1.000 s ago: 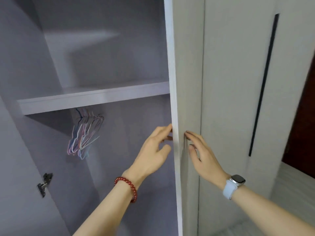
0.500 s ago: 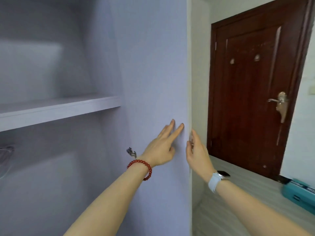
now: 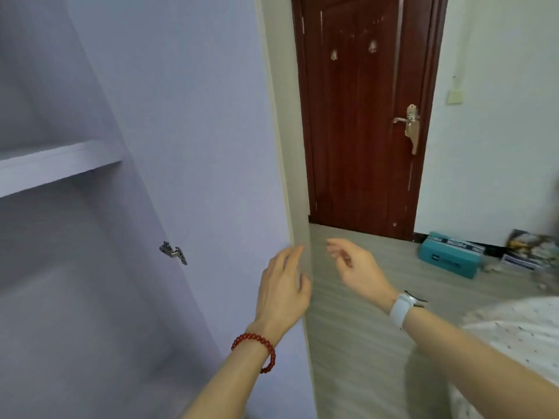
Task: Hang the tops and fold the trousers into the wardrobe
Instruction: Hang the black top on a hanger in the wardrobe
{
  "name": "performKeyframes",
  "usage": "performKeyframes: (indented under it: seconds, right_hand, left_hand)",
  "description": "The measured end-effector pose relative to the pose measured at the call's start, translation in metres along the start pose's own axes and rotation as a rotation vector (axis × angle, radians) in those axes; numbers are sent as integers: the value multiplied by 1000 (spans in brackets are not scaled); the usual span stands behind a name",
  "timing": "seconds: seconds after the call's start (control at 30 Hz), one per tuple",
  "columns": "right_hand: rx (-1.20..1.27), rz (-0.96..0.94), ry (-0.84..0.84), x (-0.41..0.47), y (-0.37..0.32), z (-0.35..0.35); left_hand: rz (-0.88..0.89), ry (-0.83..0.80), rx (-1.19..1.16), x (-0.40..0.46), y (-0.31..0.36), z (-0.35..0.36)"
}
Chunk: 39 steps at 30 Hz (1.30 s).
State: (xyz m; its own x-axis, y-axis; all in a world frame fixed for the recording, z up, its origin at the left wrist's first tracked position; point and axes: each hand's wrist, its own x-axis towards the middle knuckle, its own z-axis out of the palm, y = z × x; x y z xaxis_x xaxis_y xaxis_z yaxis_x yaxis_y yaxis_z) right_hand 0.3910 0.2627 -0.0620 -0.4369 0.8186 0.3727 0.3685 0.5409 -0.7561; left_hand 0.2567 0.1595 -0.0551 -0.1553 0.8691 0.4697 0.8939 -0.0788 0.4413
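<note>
The wardrobe stands open on the left, with a pale shelf (image 3: 57,167) and a swung-out door panel (image 3: 193,122) carrying a metal hinge (image 3: 173,252). My left hand (image 3: 282,293), with a red bead bracelet at the wrist, is in front of the door's free edge with fingers straight; whether it touches the edge is unclear. My right hand (image 3: 355,269), above a white watch strap, hovers to the right of that edge with loosely curled fingers and holds nothing. No tops, trousers or hangers are in view.
A dark red room door (image 3: 360,116) with a brass handle stands shut behind the wardrobe door. A teal box (image 3: 450,255) and printed packets (image 3: 529,249) lie on the wood-look floor. A white dotted bedsheet (image 3: 511,337) fills the lower right corner.
The wardrobe door has swung fully open to the right. My right hand has let go of its edge and pulled away, and my view has turned right; the hangers are out of sight.
</note>
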Motion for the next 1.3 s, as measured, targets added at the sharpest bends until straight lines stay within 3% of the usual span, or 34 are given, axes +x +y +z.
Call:
performKeyframes:
  seconds: [0.17,0.27,0.47,0.87,1.07,1.3]
  right_hand:
    - [-128,367,-207,-66,85,-31]
    - [-163,554,-212,-93,133,-60]
    - [-167,754,8,-87,219,-127]
    - [-136,927,269,36,384,-264]
    - [-141,1002,355,94,441,-293]
    - [-175,1140,637,171,507,-328]
  left_hand:
    - [15,-334,-139,-25,19,95]
    - [-20,-445,-205,-7,34,150]
    - [13,-549,-242,80,76,251]
    - [85,-724,-333,301,164,435]
    - [210,-841,-356,382,186,515]
    - [478,-962,-396,506,203,604]
